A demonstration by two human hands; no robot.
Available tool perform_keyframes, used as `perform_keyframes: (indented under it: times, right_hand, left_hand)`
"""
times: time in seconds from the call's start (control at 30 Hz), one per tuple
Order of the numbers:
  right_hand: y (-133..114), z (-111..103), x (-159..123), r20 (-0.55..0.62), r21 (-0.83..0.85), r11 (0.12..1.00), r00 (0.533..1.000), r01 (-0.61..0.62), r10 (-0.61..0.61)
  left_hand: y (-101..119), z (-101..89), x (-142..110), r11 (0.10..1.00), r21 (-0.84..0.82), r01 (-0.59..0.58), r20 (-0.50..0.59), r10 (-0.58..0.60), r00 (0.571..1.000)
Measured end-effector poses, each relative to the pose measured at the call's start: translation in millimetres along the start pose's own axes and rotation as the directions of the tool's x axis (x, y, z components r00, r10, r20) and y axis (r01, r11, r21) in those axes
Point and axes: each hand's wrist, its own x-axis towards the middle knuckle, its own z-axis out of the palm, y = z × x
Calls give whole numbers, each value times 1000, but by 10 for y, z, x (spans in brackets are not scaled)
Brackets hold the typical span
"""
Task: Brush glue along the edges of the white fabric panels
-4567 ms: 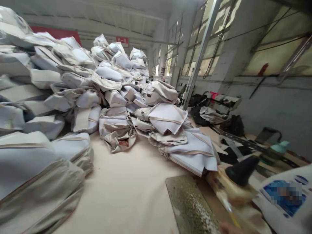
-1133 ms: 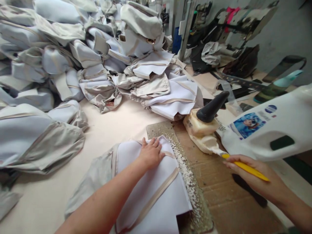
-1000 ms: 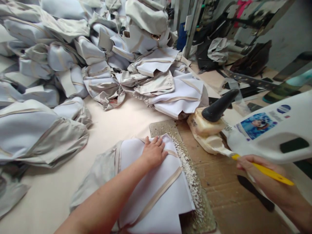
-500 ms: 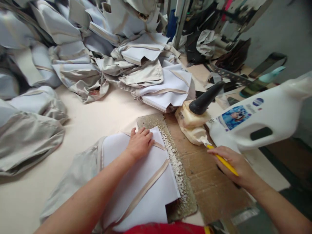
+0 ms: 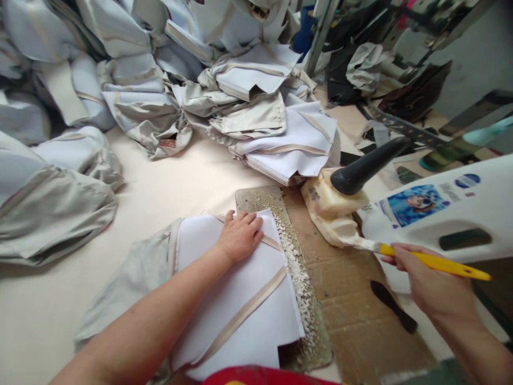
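The white piece (image 5: 272, 315) has come onto the mat (image 5: 320, 342), seemingly steadied. The left hand (image 5: 240, 235) spreads loosely over it; the right hand (image 5: 433, 280) grips a brush (image 5: 452, 266).

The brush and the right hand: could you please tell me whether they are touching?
Touching. The head view shows the right hand gripping the yellow brush partway along it.

The pale tabletop (image 5: 160, 187) gives passage between the left hand (image 5: 240, 235) and the heaped fabric pieces (image 5: 276, 147); rightward, the black cone (image 5: 363, 170) and white jug (image 5: 425, 230) block the way; low over the cardboard (image 5: 340, 299), room opens toward the right hand (image 5: 438, 289).
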Motion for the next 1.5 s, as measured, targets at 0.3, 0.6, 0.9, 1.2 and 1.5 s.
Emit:
perform_keyframes:
  times: [0.3,0.6,0.9,1.2,1.5]
  right_hand:
    - [-729,1059,-337,356,201,974,918,106,-173]
    - [-914,1862,-100,379,227,939,865,258,-329]
    - [-759,1420,-307,492,59,955,824,289,-280]
    - [-904,1810,-73,421,135,886,784,444,-457]
    - [-912,1731,-194,440,83,814,712,575,-548]
  left_hand:
    - [-19,40,-15,1000,-22,5,-21,-5,1000]
    - [-27,45,-45,1000,-26,10,-41,-11,999]
    - [-29,93,-52,1000,-24,11,-62,-12,998]
    - [-20,110,-26,998,-61,-32,-23,31,999]
    - [-13,126,-40,998,-60,-25,-48,22,999]
